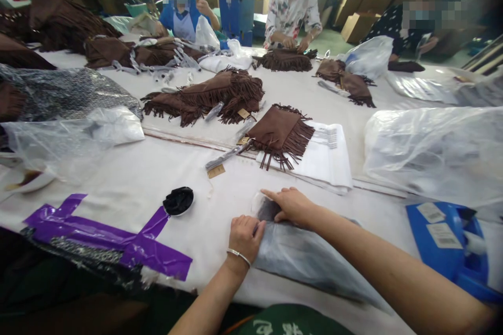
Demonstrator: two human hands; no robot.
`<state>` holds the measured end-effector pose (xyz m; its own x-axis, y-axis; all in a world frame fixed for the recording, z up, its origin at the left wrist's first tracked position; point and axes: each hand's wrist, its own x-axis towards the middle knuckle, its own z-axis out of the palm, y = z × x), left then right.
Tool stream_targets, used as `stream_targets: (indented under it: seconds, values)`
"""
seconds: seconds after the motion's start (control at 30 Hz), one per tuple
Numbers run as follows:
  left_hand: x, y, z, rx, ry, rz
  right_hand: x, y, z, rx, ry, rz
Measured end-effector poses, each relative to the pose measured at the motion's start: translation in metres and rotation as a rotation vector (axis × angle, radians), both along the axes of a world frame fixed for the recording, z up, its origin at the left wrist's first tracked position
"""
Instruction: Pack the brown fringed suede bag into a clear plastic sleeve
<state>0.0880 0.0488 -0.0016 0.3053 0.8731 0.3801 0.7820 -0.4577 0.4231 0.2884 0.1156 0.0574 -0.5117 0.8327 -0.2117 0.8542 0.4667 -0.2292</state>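
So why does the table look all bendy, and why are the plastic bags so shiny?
Head view: the wide lens bows the table edges, most near the corners; light from the back windows glares off the big plastic bag, washing it white; the far boxes look soft, while the left hand and right hand on the bagged dark item stay sharp.

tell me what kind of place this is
Probably a garment packing workshop. The left hand and right hand press on a clear plastic bag on a long white table. Brown fringed pieces lie around, other people work opposite, and cardboard boxes are stacked behind.
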Motion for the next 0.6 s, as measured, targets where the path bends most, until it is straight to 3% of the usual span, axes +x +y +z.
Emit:
stream_targets:
  seconds: [0.17, 0.27, 0.37, 0.5, 0.6]
  values:
    - [0.0, -0.001, 0.001, -0.018, -0.052, 0.008, 0.015, -0.025, 0.004, 0.162, 0.096, -0.204]
    - [0.0, 0.001, 0.001, -0.03, -0.064, 0.031, 0.004, -0.051, -0.013, 0.184, 0.3, -0.19]
    - [-0.002, 0.004, 0.001, -0.02, -0.056, 0.077, 0.012, -0.056, -0.03, 0.136, 0.423, -0.333]
    - [-0.008, 0.009, 0.009, -0.117, -0.028, 0.132, 0.083, -0.062, -0.036, 0.153, 0.497, -0.637]
    - [-0.007, 0.016, 0.017, -0.379, -0.107, 0.132, 0.14, -0.094, -0.039, 0.093, 0.562, -0.786]
